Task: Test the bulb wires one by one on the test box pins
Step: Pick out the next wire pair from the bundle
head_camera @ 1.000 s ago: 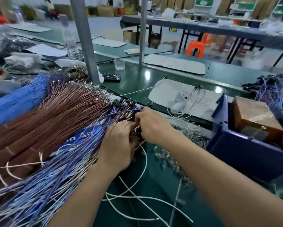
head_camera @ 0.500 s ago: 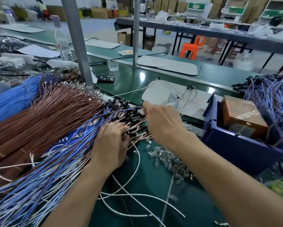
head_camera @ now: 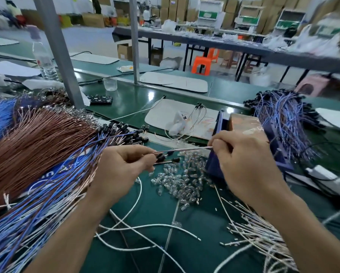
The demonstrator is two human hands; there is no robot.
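Observation:
My left hand [head_camera: 123, 166] pinches a few bulb wires [head_camera: 166, 157] with black sockets at their ends, just off the big heap of blue, white and brown wires [head_camera: 47, 158]. My right hand [head_camera: 242, 160] pinches the thin pale end of one wire [head_camera: 186, 149], stretched level between both hands. Right behind my right hand stands a blue bin [head_camera: 214, 164] holding a brown box [head_camera: 243, 123]. A pile of small clear bulbs [head_camera: 181, 182] lies on the green table under the stretched wire. The box's pins are not visible.
A second bundle of blue wires with black sockets [head_camera: 283, 119] lies right of the bin. Loose white wires [head_camera: 259, 233] spread across the near table. A grey post [head_camera: 60, 56], a bottle [head_camera: 44, 60], a clear cup [head_camera: 110, 83] and white mats [head_camera: 175, 81] stand farther back.
Both hands have left the wire heap. My left hand drew a few socketed wires out to the right, and my right hand moved right toward the blue bin, pulling one wire taut.

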